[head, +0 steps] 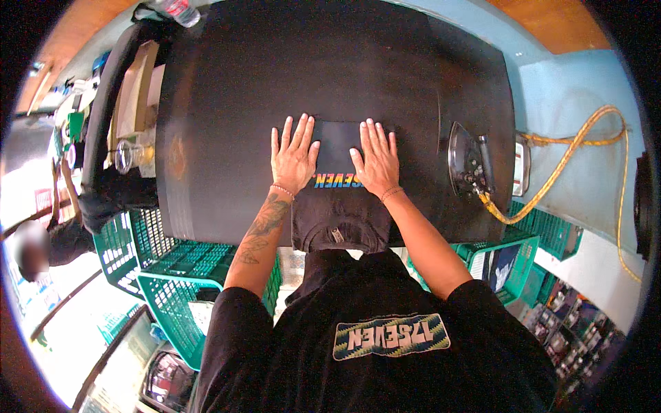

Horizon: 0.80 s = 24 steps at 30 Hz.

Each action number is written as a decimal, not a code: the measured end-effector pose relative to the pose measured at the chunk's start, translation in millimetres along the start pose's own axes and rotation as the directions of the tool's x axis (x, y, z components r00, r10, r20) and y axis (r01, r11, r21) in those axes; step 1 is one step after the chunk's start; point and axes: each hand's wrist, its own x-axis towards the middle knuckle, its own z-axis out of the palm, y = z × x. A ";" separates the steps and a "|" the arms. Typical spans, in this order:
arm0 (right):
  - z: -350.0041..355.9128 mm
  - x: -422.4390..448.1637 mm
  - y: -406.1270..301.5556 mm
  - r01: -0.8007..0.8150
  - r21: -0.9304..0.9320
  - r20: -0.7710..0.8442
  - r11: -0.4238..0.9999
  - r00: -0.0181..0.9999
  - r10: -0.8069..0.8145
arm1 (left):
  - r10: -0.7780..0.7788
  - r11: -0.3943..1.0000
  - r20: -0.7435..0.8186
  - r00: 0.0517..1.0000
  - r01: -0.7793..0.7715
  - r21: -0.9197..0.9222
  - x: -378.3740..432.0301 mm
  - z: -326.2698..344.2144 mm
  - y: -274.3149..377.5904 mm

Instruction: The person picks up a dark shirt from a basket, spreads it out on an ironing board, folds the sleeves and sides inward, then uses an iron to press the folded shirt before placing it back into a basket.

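Observation:
A black folded T-shirt (pixel 343 214) lies on the dark-topped table (pixel 232 77), its ribbed collar at the near edge. Colourful lettering (pixel 333 180) runs across its chest, partly covered on the right. Flat on the shirt's left side rests my left hand (pixel 294 155), palm down, fingers apart. My right hand (pixel 377 157) presses palm down along the opposite side, thumb spread from the fingers. Neither hand grips anything. Between them a smooth dark panel (pixel 338 139) shows on the shirt; whether it is fabric or a separate sheet I cannot tell.
To the right, an iron (pixel 467 160) with a yellow-wrapped hose (pixel 552 180) rests on the table. Green plastic crates (pixel 175 289) stand below at left, another crate (pixel 521 263) at right. A plastic bottle (pixel 181 11) is at the far left corner. Another person (pixel 67 237) is at left.

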 end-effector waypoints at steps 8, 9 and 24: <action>-7.3 -6.2 15.3 -0.098 -0.061 0.009 0.993 0.995 0.099 | -0.029 1.000 0.099 0.995 0.029 0.000 2.1 -3.8 -0.9; -7.1 -7.4 15.1 -0.104 -0.056 0.020 0.993 0.994 0.105 | -0.027 1.000 0.091 0.995 0.028 -0.014 3.4 -4.2 0.2; 0.0 -6.4 19.0 -0.087 -0.061 -0.082 0.994 0.993 0.082 | 0.004 1.000 0.013 1.000 -0.005 0.030 1.5 6.1 -1.8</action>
